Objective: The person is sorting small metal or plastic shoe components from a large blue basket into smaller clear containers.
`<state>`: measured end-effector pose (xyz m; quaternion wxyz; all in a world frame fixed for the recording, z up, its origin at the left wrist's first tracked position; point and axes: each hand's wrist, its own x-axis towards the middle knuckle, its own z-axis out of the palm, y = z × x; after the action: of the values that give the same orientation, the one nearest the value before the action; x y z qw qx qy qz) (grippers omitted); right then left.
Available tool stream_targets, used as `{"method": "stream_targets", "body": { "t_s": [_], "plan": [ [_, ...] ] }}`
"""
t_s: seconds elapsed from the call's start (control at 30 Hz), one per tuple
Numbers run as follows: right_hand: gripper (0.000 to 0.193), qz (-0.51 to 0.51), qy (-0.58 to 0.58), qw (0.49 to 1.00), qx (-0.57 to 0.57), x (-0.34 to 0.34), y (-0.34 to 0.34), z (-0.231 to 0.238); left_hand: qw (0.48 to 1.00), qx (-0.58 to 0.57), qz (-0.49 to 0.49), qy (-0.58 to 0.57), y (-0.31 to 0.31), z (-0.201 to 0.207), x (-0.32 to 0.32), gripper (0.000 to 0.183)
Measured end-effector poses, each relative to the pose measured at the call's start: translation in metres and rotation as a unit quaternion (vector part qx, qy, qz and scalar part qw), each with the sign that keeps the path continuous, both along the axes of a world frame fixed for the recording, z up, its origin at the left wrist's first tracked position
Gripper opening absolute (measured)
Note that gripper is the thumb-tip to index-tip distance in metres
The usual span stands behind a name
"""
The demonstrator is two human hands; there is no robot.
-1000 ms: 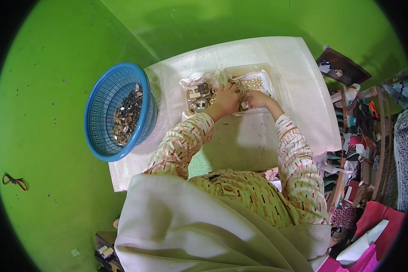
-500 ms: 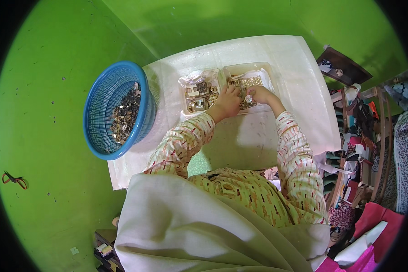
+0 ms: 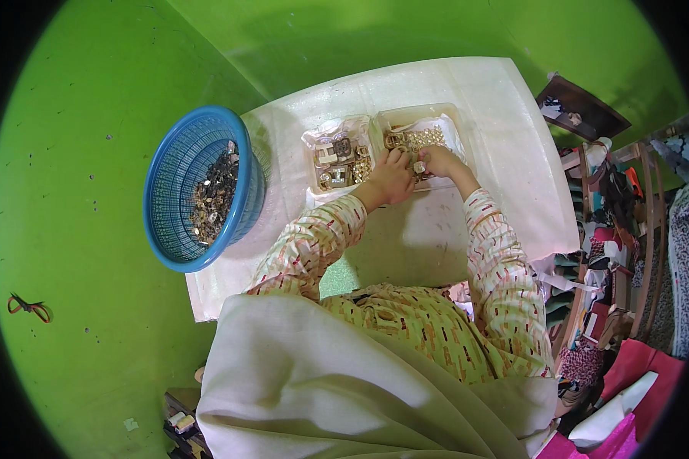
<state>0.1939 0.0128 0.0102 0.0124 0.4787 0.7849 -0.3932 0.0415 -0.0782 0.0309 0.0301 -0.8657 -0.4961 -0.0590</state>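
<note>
Two shallow plastic trays stand side by side on the white-covered table. The left tray [image 3: 308, 138] holds square and rectangular jewelled ornaments and gold-coloured pieces. In the right tray [image 3: 458, 122], pearl-like beads [image 3: 427, 138] lie on white lining, with gold-coloured ornaments beside them. Over the right tray's near side, my right hand [image 3: 442, 163] pinches a small shiny, clear-looking ornament [image 3: 419, 167]. Close beside it, my left hand [image 3: 393, 177] is closed with bent fingers, its knuckles upward. Whatever its fingertips hold is hidden under the hand.
A blue plastic basket [image 3: 155, 222] with a heap of small dark and shiny pieces stands tilted at the table's left. Green walls border the table [image 3: 505, 153] at the left and back. At right are a dark wooden tray [image 3: 582, 111] and a crowded rack [image 3: 574, 306].
My left hand has shifted slightly down and right, its fingers drawn in closer to my right hand. The small shiny ornament stays by my right fingertips.
</note>
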Motion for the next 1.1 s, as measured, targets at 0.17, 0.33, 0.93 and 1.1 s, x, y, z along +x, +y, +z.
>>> {"method": "stream_targets", "body": {
  "t_s": [0.17,0.33,0.93,1.1],
  "plan": [
    [0.022,-0.065,0.020,0.998,0.012,0.007,0.004,-0.009,0.998,-0.060,-0.015,0.023,-0.002,0.007,0.006,0.034],
    [0.024,-0.039,0.032,0.998,0.035,0.011,0.009,-0.005,0.997,-0.062,-0.021,0.032,0.001,0.004,0.006,0.037],
    [0.019,0.016,0.083,0.995,-0.057,-0.008,-0.001,-0.011,0.994,0.082,0.012,-0.069,0.018,0.027,-0.031,0.016],
    [0.017,0.052,0.010,0.999,-0.004,-0.016,-0.016,0.008,0.995,0.065,0.003,-0.076,0.012,0.022,-0.029,0.016]
  ]
}}
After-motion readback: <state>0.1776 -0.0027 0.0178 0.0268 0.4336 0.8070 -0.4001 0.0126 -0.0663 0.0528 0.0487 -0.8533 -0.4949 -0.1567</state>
